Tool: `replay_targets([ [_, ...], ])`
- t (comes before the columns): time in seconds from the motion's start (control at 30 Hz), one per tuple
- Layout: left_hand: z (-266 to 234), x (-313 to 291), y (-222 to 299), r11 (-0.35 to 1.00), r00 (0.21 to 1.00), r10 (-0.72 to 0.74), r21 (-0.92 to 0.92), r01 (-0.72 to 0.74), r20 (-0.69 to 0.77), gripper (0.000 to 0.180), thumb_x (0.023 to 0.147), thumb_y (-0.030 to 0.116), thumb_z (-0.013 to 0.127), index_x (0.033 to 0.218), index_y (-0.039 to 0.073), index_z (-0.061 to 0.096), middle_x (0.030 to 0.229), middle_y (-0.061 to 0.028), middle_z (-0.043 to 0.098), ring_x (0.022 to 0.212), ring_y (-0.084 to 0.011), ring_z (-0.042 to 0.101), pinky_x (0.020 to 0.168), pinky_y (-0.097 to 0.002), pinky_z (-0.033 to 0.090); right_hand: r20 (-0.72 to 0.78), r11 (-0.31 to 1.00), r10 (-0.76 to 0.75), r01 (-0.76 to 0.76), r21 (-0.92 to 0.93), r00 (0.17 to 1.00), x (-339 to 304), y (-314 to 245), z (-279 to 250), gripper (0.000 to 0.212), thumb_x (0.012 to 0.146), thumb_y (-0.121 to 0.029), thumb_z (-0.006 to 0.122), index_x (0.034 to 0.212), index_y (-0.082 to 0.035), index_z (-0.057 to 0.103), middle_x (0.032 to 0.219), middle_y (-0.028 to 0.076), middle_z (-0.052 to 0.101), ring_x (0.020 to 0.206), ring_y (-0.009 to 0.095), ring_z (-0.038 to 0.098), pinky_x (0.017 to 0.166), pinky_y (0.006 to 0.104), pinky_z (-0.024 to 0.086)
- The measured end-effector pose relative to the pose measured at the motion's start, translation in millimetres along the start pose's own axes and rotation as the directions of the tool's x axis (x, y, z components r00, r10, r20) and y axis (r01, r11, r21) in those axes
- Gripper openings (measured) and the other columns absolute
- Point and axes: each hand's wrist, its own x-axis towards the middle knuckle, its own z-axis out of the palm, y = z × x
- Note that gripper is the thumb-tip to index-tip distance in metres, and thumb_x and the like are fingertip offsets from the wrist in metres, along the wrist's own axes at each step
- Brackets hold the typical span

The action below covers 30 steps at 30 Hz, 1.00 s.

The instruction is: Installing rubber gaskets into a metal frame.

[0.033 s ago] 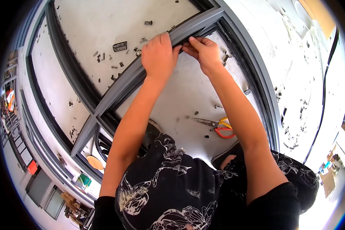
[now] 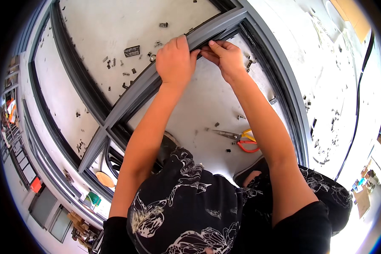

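Pale floor lies under a grey frame. On the frame's crossbar, the left hand is curled over the top, grasping it; at the crossbar's edge, the right hand has thumb and fingers bent together, but what they pinch cannot be told. Within the frame lie scissors and black scraps.

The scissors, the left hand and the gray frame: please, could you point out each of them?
Scissors [image 2: 237, 136], head view: metal near the pivot.
Left hand [image 2: 173, 62], head view: back of the hand.
Gray frame [image 2: 134, 90], head view: crossbar, beside the left hand.
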Motion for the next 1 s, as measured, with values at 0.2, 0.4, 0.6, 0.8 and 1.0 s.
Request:
replay_targets([
  [0.2,-0.7,3.6,5.2,0.999,0.999,-0.042,0.002,0.042,0.03,0.046,0.072,0.031,0.078,0.104,0.003,0.059,0.089,-0.0112,0.063,0.081,-0.0312,0.062,0.064,-0.0423,0.049,-0.031,0.999,-0.034,0.032,-0.042,0.999,6.3,2.4,0.7,0.016,0.088,-0.004,0.065,0.095,0.009,0.059,0.085,0.015,0.067,0.071,0.021,0.068,0.068,0.029,0.059],
  [0.4,-0.7,16.4,1.5,0.997,0.997,0.026,-0.077,-0.02,0.079,0.041,0.073,0.031,0.077,0.096,0.004,0.058,0.086,-0.0121,0.062,0.081,-0.0304,0.06,0.064,-0.0418,0.05,-0.206,0.942,-0.305,0.262,-0.21,0.93,1.2,-2.8,7.2,0.015,0.083,0.002,0.068,0.093,0.008,0.059,0.081,0.012,0.066,0.069,0.017,0.067,0.062,0.0256,0.056],
  [0.6,2.9,17.8,6.6,0.998,0.991,0.002,-0.062,0.007,0.135,0.043,0.074,0.031,0.077,0.1,0.003,0.058,0.087,-0.0118,0.062,0.08,-0.0302,0.06,0.063,-0.0408,0.05,-0.268,0.96,-0.267,0.229,-0.164,0.926,4.9,0.6,9.8,0.011,0.083,0.003,0.067,0.088,0.007,0.059,0.078,0.011,0.065,0.065,0.016,0.066,0.06,0.0252,0.055],
  [0.8,1.9,28.1,15.3,0.998,0.997,0.005,-0.062,0.0,0.08,0.045,0.073,0.031,0.077,0.103,0.003,0.059,0.087,-0.0117,0.063,0.08,-0.0302,0.062,0.063,-0.0411,0.051,-0.22,0.969,-0.217,0.182,-0.17,0.951,5.9,-11.2,11.5,0.01,0.082,0.004,0.067,0.086,0.007,0.058,0.076,0.011,0.065,0.064,0.018,0.067,0.06,0.0263,0.056],
  [1.0,9.2,25.3,16.3,0.999,0.998,-0.001,-0.051,0.004,0.064,0.044,0.075,0.031,0.076,0.103,0.002,0.058,0.082,-0.0112,0.063,0.077,-0.0312,0.061,0.061,-0.0417,0.05,-0.207,0.972,-0.198,0.165,-0.166,0.958,9.0,-7.3,6.9,0.008,0.083,0.004,0.064,0.085,0.007,0.057,0.079,0.013,0.066,0.063,0.02,0.067,0.061,0.0276,0.057],
])
